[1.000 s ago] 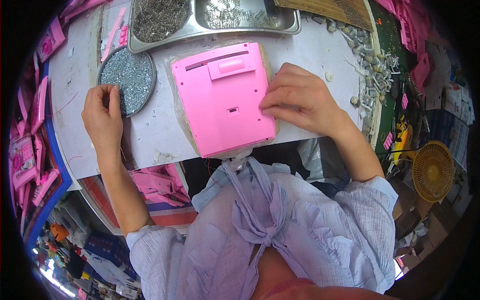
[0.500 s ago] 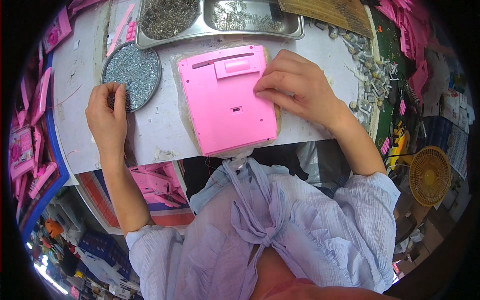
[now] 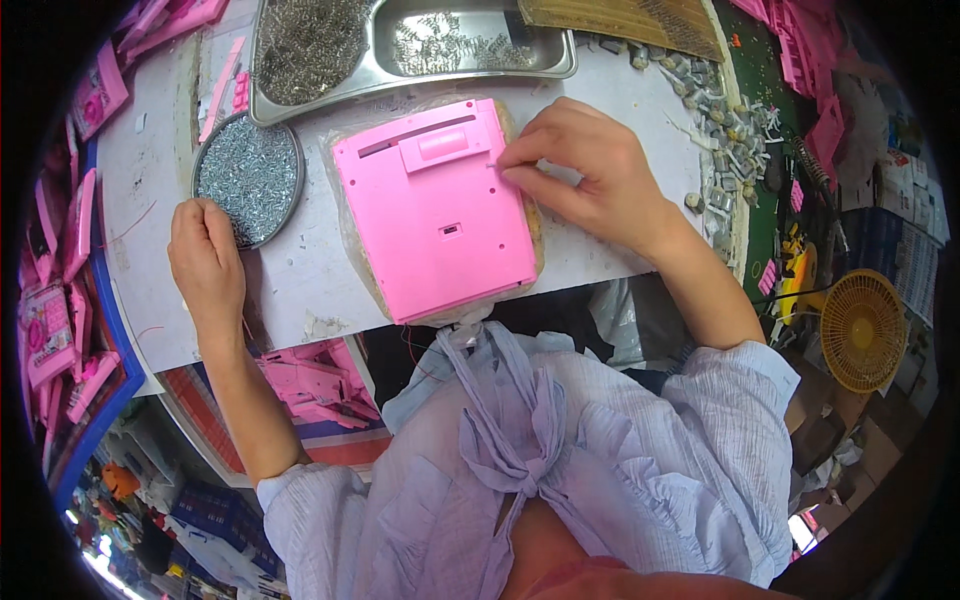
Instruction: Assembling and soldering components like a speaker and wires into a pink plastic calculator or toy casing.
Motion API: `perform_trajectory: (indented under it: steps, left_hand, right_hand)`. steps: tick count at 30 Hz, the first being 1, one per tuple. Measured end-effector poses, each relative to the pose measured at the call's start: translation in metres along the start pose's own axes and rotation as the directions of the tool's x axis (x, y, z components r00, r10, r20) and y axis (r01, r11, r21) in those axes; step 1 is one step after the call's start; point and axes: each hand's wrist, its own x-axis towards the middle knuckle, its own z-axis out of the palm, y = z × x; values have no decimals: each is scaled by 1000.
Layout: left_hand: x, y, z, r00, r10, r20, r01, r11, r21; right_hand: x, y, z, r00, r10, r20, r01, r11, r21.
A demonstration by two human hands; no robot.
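Observation:
A pink plastic casing (image 3: 440, 265) lies flat side up on a bag-wrapped pad (image 3: 350, 225) in front of me. It has a long slot, a raised block and several small holes. My right hand (image 3: 590, 175) is at its upper right edge, thumb and fingertips pinched close to the surface; a tiny thing at the tips is too small to name. My left hand (image 3: 208, 265) rests at the near left rim of a round dish (image 3: 301, 170) full of small silvery screws (image 3: 248, 172). Its fingers are curled together, and whatever they may hold is hidden.
A steel tray (image 3: 400, 85) with small metal springs stands at the back, beside a brown board (image 3: 640, 25). Small metal parts with white wires (image 3: 725, 150) lie along the right. Pink casings (image 3: 55, 330) are piled at left. A yellow fan (image 3: 860, 330) stands at far right.
My right fingertips have moved slightly up along the casing's right edge. My left hand has drawn from over the screws to the dish's rim. The whole view has shifted a little.

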Motion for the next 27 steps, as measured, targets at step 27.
perform_trajectory:
  steps: [27]
  left_hand:
    - [-18, 29, -15, 1000, -7, 15, 10, 985, -174]
  right_hand:
    - [-10, -20, 14, 1000, 13, 19, -11, 994, -107]
